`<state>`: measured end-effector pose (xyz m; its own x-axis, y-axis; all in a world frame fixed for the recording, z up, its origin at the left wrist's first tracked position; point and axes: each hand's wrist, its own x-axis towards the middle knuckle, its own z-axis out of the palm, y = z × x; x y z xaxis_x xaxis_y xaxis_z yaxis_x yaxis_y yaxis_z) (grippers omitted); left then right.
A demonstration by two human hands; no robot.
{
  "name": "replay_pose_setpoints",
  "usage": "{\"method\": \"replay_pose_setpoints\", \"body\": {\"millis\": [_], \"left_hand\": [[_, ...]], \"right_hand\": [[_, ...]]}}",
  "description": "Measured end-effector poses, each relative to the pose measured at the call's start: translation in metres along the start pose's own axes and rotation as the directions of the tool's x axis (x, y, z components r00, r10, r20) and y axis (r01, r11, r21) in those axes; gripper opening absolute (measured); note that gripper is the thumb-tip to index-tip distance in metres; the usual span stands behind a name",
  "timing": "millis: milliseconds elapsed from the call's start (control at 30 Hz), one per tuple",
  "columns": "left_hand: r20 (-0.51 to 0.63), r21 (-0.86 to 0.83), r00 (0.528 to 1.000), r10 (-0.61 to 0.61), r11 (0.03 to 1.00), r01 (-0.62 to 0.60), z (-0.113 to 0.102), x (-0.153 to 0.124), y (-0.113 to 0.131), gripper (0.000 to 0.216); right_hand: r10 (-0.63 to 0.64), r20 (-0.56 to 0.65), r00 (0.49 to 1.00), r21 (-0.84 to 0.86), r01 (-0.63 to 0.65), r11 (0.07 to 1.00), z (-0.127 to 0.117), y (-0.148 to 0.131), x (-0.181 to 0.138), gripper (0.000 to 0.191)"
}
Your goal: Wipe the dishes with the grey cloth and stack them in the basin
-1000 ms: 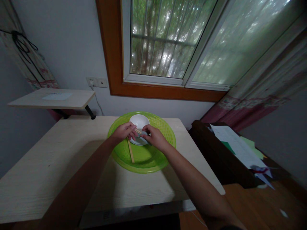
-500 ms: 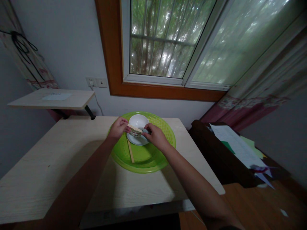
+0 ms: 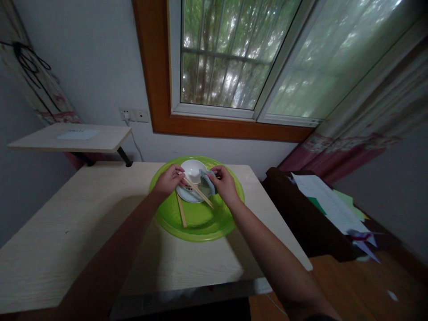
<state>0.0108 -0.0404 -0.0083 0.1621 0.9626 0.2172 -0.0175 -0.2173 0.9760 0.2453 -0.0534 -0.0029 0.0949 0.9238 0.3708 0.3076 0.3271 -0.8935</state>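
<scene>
My left hand (image 3: pixel 170 180) is closed around one end of a pair of chopsticks (image 3: pixel 200 192), which slant down to the right above the green basin (image 3: pixel 200 234). A grey-blue cloth (image 3: pixel 207 182) hangs from my right hand (image 3: pixel 224 182), pinched between thumb and fingers beside the chopsticks. Beneath my hands a white bowl (image 3: pixel 193 169) sits in the basin, with a white plate (image 3: pixel 187 195) partly hidden in front of it. Another chopstick or pair (image 3: pixel 181 211) lies in the basin, leaning toward the plate.
The basin stands on a light wooden table (image 3: pixel 93 232) by the wall. A small raised shelf (image 3: pixel 70 136) with a paper on it is at the left. To the right, a dark brown piece of furniture (image 3: pixel 284 209) holds papers (image 3: pixel 329 203). A window is above.
The cloth has moved right and off the chopsticks, now hanging more open in my right hand. In my left hand the chopsticks show more of their length, their tips pointing lower right.
</scene>
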Motion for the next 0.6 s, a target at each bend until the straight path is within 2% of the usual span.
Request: {"method": "replay_pose_setpoints", "body": {"millis": [100, 233, 367, 500, 600], "left_hand": [[0.121, 0.027, 0.992, -0.027, 0.999, 0.024, 0.007, -0.004, -0.002, 0.024], [0.148, -0.021, 0.988, -0.05, 0.998, 0.054, 0.009, -0.006, -0.001, 0.026], [0.148, -0.05, 0.988, -0.044, 0.997, 0.052, 0.007, -0.007, 0.003, 0.028], [0.118, -0.045, 0.993, -0.031, 0.998, 0.036, 0.006, -0.008, 0.006, 0.027], [0.01, -0.032, 1.0, 0.011, 0.999, -0.011, 0.003, -0.005, 0.005, 0.022]], "right_hand": [[-0.018, 0.025, 1.0, 0.029, 0.018, 0.999, 0.002, -0.002, -0.002, 0.032], [-0.087, 0.162, 0.983, 0.004, 0.087, 0.996, 0.007, -0.005, -0.008, 0.032], [-0.116, 0.345, 0.931, -0.074, 0.15, 0.986, 0.01, -0.008, -0.014, 0.025], [-0.09, 0.374, 0.923, -0.125, 0.147, 0.981, 0.01, -0.008, -0.015, 0.026], [-0.084, 0.387, 0.918, -0.147, 0.152, 0.977, 0.009, -0.006, -0.015, 0.026]]}}
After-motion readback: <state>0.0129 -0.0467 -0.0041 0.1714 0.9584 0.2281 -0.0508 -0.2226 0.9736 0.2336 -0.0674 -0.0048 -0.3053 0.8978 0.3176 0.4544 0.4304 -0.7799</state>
